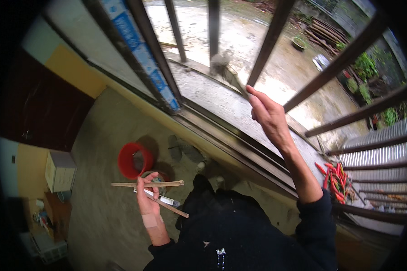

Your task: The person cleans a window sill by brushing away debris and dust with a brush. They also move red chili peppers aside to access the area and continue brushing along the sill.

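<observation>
My right hand [269, 113] reaches out over the window sill [207, 89] and grips the thin handle of a small brush [235, 81]. The brush's greyish head is blurred and lies close to an upright window bar [213, 30]. Lower down, my left hand [149, 194] holds a pale wooden stick [166, 184] lying crosswise. A second stick [174, 208] slants below it from the same hand. Between the two sticks shows a flat white-and-dark object [164, 199]; whether the hand grips it I cannot tell. A tan patch [151, 220] covers the left wrist.
Below the left hand stand a red bucket [134, 162] and a partly hidden container [161, 176]. Dark shoes [186, 150] lie by the wall. Red chili peppers [335, 179] rest by the bars at right. The sliding window's track [224, 130] runs below the sill.
</observation>
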